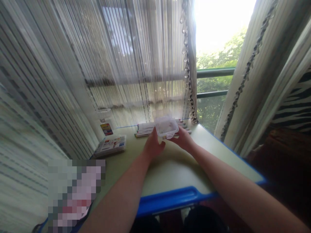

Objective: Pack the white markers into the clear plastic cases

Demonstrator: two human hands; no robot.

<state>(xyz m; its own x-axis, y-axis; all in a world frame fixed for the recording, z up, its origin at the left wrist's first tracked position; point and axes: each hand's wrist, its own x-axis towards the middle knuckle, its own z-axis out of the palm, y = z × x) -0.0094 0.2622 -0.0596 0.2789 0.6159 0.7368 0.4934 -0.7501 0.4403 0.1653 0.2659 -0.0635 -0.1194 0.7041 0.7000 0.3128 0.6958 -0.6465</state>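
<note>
Between both hands, above the far part of the table, I hold a clear plastic box [166,126] with its see-through lid [161,114] standing up at the back. My left hand [154,144] grips the box's near left side, the thumb bent below it. On the right side, my right hand [182,137] has its fingers around the lower edge. Inside, the box looks whitish and I cannot make out any contents. Behind and under it, several markers [145,130] lie side by side across the table, partly hidden by the box and hands.
A flat case with a printed label [113,143] lies at the table's left. Behind it stands a clear container [106,121] with a yellow-and-blue label. The pale table [175,176] has a raised blue rim. Curtains [136,64] hang against its far side, and a blurred-out patch covers the lower left.
</note>
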